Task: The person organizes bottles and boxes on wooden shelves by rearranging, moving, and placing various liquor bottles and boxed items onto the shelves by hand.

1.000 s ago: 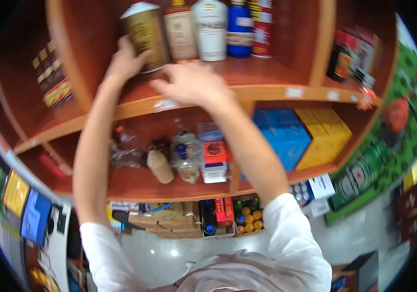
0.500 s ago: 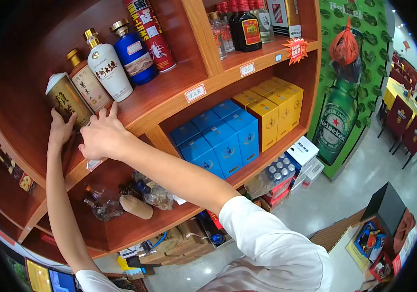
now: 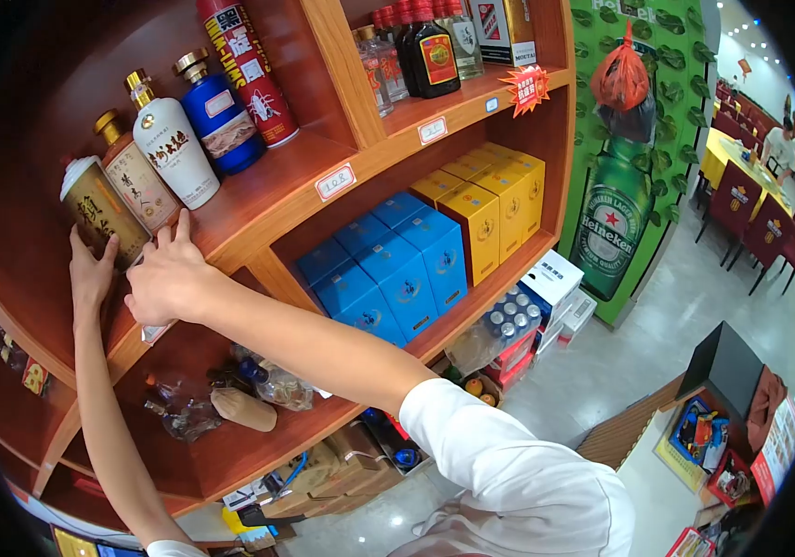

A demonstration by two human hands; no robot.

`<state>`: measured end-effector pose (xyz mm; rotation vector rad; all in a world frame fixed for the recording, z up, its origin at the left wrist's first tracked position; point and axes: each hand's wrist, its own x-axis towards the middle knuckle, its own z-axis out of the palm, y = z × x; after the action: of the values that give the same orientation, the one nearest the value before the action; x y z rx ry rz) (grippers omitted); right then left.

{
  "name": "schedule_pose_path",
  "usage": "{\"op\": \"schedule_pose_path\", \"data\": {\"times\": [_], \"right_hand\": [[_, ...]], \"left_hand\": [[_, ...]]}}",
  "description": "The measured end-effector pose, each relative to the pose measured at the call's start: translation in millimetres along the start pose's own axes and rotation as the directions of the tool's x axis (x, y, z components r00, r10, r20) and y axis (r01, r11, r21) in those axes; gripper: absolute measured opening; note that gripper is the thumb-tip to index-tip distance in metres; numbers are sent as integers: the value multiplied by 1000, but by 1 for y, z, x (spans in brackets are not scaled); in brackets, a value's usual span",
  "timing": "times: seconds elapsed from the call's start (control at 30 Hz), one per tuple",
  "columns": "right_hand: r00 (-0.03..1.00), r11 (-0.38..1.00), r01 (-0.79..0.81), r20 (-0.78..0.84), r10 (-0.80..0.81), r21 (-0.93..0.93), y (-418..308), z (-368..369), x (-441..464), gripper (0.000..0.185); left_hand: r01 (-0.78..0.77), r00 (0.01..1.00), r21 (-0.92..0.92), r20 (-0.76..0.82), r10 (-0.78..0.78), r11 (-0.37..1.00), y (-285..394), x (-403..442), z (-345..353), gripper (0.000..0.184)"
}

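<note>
On the upper shelf a gold bottle with a white cap (image 3: 100,209) stands at the left end of a row. My left hand (image 3: 93,274) grips its lower part, thumb in front and fingers at its left side. Beside it are a beige bottle with a gold cap (image 3: 137,181), a white bottle (image 3: 174,153) and a blue bottle (image 3: 219,121). My right hand (image 3: 170,278) reaches across to the shelf's front edge, fingers stretched toward the bases of the beige and white bottles. Whether those fingertips press on the glass is unclear. A red spray can (image 3: 249,79) ends the row.
Below are blue boxes (image 3: 402,278) and yellow boxes (image 3: 490,213). Wrapped bottles (image 3: 272,385) lie on the lower left shelf. A price tag (image 3: 335,182) sits on the shelf edge. A green beer display (image 3: 611,213) stands right. A person (image 3: 781,147) is near far tables.
The view has shifted, so the shelf and bottles appear farther left and slightly lower. Both hands stay at the same bottles, with little visible movement against them.
</note>
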<state>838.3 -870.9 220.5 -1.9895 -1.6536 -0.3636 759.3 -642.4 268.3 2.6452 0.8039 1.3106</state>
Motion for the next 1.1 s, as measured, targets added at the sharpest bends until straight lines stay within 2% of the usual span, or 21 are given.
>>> {"op": "schedule_pose_path", "data": {"times": [0.07, 0.1, 0.2, 0.33, 0.4, 0.47, 0.53, 0.6, 0.63, 0.67, 0.73, 0.8, 0.83, 0.9, 0.93, 0.97, 1.03, 1.07, 1.1], "right_hand": [[1000, 1000, -3, 13, 3, -11, 0, 2, 2, 54], [1000, 1000, -7, 16, 7, -24, 0, 1, 0, 54], [1000, 1000, -2, -10, 1, -20, 0, 1, 1, 55], [1000, 1000, -7, -22, 6, -28, 0, -2, -1, 56], [1000, 999, -9, -16, 8, -46, 1, 1, 1, 57], [999, 999, -32, -9, 32, -30, 0, 1, 2, 57], [999, 998, -46, 4, 46, -37, -1, 1, 3, 56], [999, 997, -53, 7, 54, -64, -1, 3, 5, 54], [999, 999, -47, -9, 47, -14, 3, 7, 9, 53], [999, 999, -30, -22, 31, 44, 1, 14, 14, 53], [999, 999, -42, 13, 42, -25, 1, -14, -11, 49], [999, 994, -11, 54, 5, 107, -3, -16, -16, 56], [998, 986, -4, 66, -7, 166, -1, -17, -13, 60], [996, 970, -3, 85, -19, 243, 4, -21, -3, 69], [995, 969, -13, 98, -11, 245, 5, -25, -4, 68], [994, 969, -23, 111, -4, 248, 6, -28, -5, 66], [992, 980, -42, 129, 16, 197, 1, -39, -17, 52], [995, 986, -45, 91, 30, 160, 0, -37, -22, 53], [998, 991, -52, 53, 46, 123, -2, -34, -26, 54]], "left_hand": [[-10, 1000, 17, -21, 11, 1000, -3, 1, 3, 86], [-49, 999, -62, -12, 48, 997, -21, 10, 9, 84], [-180, 981, -31, -84, 176, 983, -27, 10, 14, 86], [-22, 999, 97, -25, 24, 995, -1, -2, 3, 95], [-22, 999, 183, -40, 29, 983, -9, 3, 7, 95], [-37, 998, 151, -40, 44, 988, -21, 14, 10, 94], [16, 997, 334, -74, 9, 943, -22, 20, 3, 86], [45, 996, 314, -90, -18, 948, -24, 22, -9, 76], [56, 993, 360, -117, -15, 931, -32, 28, -16, 67], [-16, 979, 385, -180, 92, 923, -41, 28, -19, 63], [-81, 959, 304, -234, 156, 949, -25, 14, -27, 61], [-139, 908, 247, -355, 223, 959, -5, 0, -37, 48], [-202, 883, 84, -416, 218, 976, 5, -20, -43, 44], [-155, 827, 101, -530, 185, 983, 105, -116, -49, 32], [-285, 798, -392, -602, -10, 875, 118, -159, -39, 27], [-273, 759, -297, -651, 15, 915, 128, -208, -37, 23], [-349, 868, -268, -455, 201, 898, 104, -330, -21, 11], [-387, 894, -269, -343, 288, 882, 91, -390, -12, 5], [-230, 962, -200, -193, 192, 952, 99, -432, 10, 6]]}}
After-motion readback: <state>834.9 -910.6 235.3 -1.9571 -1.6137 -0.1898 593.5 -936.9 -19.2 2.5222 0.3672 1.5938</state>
